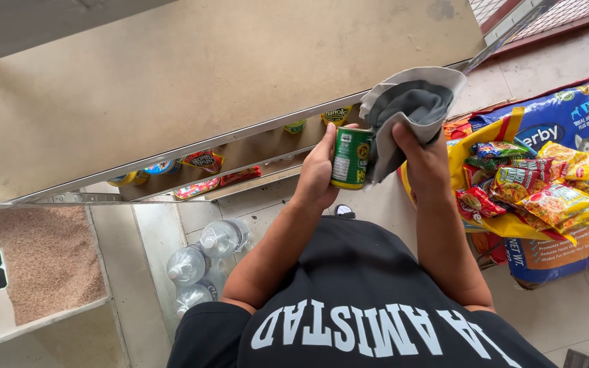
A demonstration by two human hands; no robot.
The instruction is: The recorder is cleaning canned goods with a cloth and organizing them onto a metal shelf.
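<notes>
Forearms raised; left fingers point(322, 160) wrap green can point(351, 158), right fingers point(410, 146) clutch grey cloth point(410, 102).

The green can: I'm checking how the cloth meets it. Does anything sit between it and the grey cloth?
Nothing visible: the grey cloth in the right hand lies against the green can held by the left hand.

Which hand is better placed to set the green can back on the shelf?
Left. The left hand already holds the green can upright, on the side nearest the shelf. The right hand is wrapped in the grey cloth, pressed against the can.
</notes>
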